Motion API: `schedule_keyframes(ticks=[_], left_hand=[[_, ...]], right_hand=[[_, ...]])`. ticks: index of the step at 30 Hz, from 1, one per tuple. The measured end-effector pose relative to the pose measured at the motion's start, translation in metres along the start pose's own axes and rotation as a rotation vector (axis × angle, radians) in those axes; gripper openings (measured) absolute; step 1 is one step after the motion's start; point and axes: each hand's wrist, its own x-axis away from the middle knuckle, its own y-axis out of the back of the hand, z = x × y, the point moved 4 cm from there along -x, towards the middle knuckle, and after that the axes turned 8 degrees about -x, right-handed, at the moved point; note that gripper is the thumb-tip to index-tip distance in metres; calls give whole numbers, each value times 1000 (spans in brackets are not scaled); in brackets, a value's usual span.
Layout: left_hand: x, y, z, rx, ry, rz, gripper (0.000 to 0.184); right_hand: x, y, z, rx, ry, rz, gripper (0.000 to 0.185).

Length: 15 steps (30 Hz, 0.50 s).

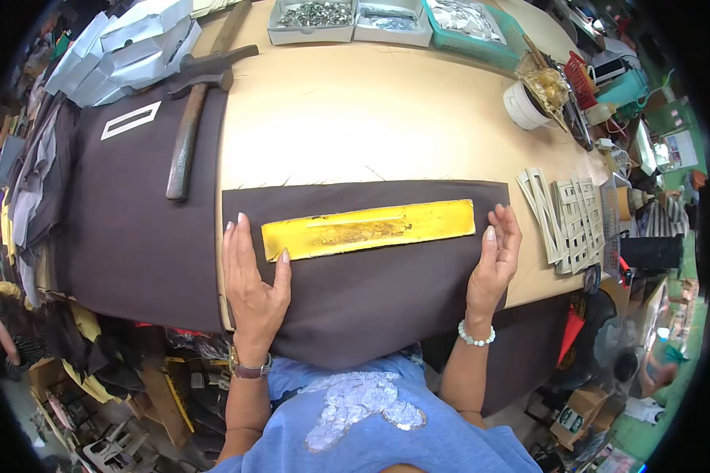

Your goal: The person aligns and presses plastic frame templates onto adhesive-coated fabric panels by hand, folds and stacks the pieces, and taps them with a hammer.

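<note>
A long yellow strip [371, 225] with a narrow slot and brown smears lies slightly tilted on a dark fabric piece [371, 292]. My left hand [256, 288] rests at the strip's left end, fingers stretched out, its thumb tip at the near left corner; whether it presses the strip I cannot tell. Beyond the strip's right end is my right hand [493, 264], fingers extended and slightly curved, holding nothing. Both hands are open on either side of the strip.
To the left, two hammers [188, 142] [221, 59] and a white slotted frame [131, 121] lie near more dark fabric [134, 221]. Boxes of metal parts [312, 35] stand at the back. Cut-out templates [576, 225] and a white pot [525, 106] are on the right.
</note>
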Motion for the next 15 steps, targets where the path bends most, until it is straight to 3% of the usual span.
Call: schedule_keyframes(ticks=[5, 8, 11, 15], left_hand=[[3, 2, 1, 16, 7, -25, 62], [3, 4, -1, -83, 52, -20, 60], [5, 4, 1, -56, 30, -26, 56], [2, 2, 4, 61, -14, 66, 55]], right_hand=[[-4, 3, 1, 173, 13, 72, 34], [-1, -6, 17, 573, 252, 99, 30], [-1, -6, 16, 528, 117, 32, 27], [-2, -3, 12, 443, 108, 40, 26]])
